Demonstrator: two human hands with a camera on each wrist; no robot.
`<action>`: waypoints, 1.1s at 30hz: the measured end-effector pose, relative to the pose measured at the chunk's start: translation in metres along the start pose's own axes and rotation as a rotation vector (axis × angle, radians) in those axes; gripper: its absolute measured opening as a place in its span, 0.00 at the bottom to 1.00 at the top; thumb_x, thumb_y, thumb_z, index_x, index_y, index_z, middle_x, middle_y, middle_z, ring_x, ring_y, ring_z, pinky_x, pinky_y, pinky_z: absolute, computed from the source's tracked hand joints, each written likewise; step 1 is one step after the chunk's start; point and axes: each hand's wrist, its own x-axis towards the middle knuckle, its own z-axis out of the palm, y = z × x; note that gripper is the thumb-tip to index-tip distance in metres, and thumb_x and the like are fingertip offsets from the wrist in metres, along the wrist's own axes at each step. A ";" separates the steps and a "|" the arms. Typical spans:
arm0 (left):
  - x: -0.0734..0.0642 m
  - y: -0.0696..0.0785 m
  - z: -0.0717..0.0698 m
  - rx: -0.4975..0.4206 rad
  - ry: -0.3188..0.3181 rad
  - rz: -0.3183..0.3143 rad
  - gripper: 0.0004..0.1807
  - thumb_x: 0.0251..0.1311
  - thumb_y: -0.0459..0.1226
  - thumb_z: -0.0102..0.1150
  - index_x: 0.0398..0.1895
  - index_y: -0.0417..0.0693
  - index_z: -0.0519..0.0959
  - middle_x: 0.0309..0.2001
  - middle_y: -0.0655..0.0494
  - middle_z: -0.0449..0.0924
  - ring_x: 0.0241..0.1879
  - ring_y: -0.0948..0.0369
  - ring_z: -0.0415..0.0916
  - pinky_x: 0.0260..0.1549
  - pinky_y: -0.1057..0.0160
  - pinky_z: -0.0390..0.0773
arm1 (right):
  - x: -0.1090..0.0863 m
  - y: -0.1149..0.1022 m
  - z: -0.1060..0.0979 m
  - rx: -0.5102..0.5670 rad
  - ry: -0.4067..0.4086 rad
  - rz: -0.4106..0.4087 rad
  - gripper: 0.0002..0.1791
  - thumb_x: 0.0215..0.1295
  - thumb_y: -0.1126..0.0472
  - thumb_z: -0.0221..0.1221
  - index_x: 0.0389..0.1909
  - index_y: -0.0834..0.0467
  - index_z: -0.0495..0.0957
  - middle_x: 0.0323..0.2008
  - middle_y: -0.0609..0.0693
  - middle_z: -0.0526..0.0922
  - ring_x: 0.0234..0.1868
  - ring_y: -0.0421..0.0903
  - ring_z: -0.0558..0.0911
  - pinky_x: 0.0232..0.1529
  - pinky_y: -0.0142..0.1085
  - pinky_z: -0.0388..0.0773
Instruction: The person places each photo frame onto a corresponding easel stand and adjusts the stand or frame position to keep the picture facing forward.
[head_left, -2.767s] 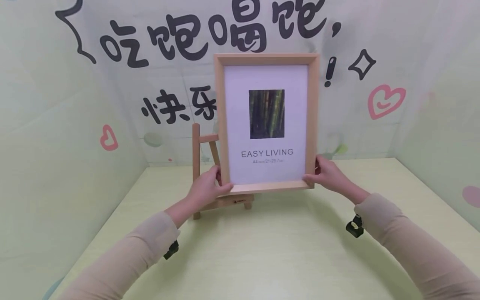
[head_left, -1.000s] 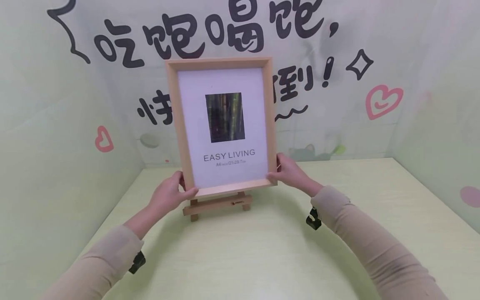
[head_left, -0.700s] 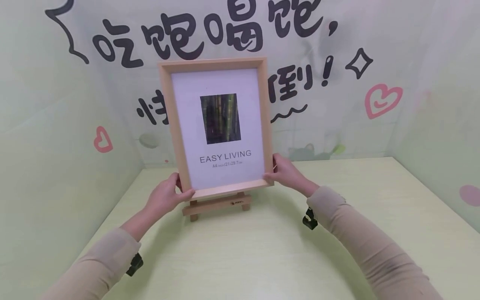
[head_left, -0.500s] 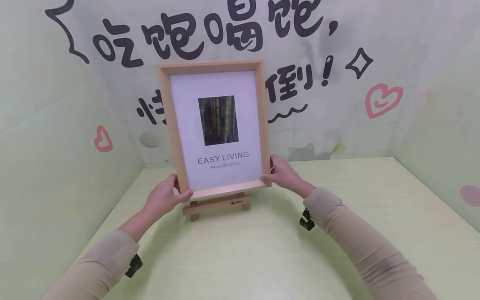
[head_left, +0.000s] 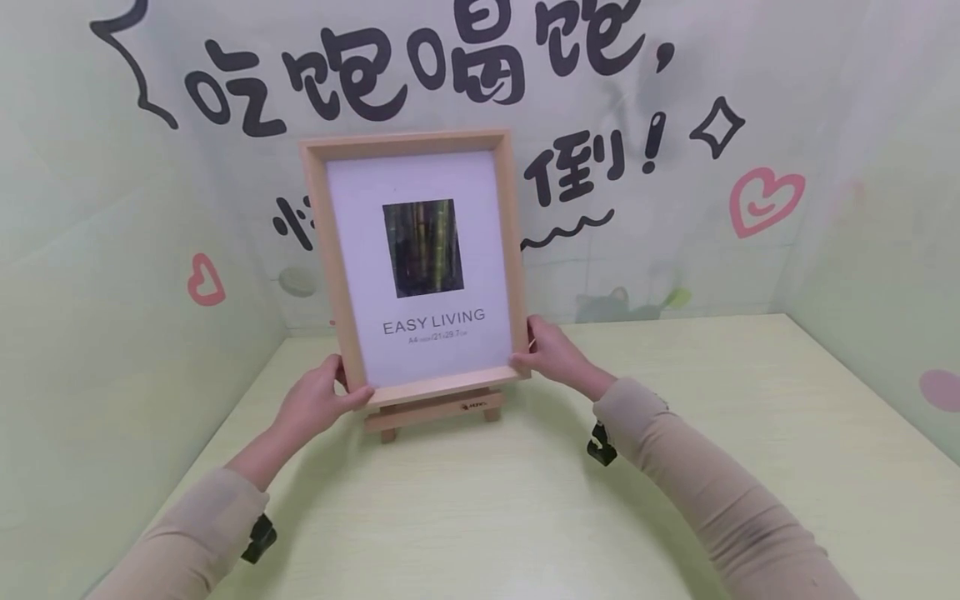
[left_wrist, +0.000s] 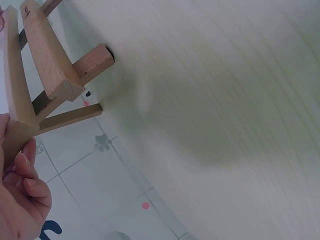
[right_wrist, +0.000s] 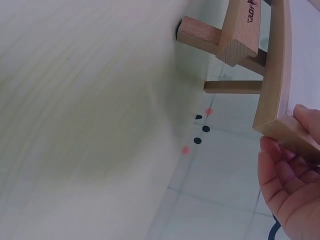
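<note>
Wall, boldly lettered, spans the far side beyond the pale tabletop. The picture frame, tilting slightly left, is in front of the easel, apparently just above its ledge; contact is hard to tell. The left hand and right hand each pinch a lower corner. The step looks like lining frame up with ledge; next probably calls for level lowering, though the wider frame hides most of the easel.

Wooden easel on pale table
</note>
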 end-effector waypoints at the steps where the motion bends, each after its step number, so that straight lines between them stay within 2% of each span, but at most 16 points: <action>1: -0.001 0.000 0.000 0.002 -0.002 0.002 0.24 0.53 0.46 0.61 0.41 0.35 0.67 0.31 0.48 0.75 0.23 0.59 0.67 0.20 0.64 0.67 | 0.000 0.000 0.001 0.003 0.001 -0.002 0.24 0.56 0.65 0.60 0.51 0.69 0.64 0.42 0.61 0.76 0.39 0.51 0.78 0.32 0.36 0.76; 13: -0.007 -0.002 -0.002 0.008 -0.009 -0.006 0.24 0.53 0.47 0.61 0.39 0.35 0.67 0.30 0.49 0.75 0.23 0.59 0.66 0.21 0.64 0.66 | 0.001 -0.001 0.009 -0.042 -0.007 0.011 0.24 0.57 0.63 0.61 0.50 0.68 0.64 0.42 0.61 0.77 0.39 0.50 0.78 0.32 0.35 0.77; 33: -0.007 -0.014 0.003 0.005 -0.043 -0.022 0.24 0.54 0.47 0.61 0.40 0.35 0.68 0.30 0.49 0.75 0.24 0.59 0.67 0.21 0.64 0.66 | 0.000 0.000 0.016 -0.066 -0.025 0.004 0.23 0.58 0.62 0.61 0.49 0.68 0.64 0.40 0.60 0.77 0.37 0.49 0.78 0.30 0.34 0.76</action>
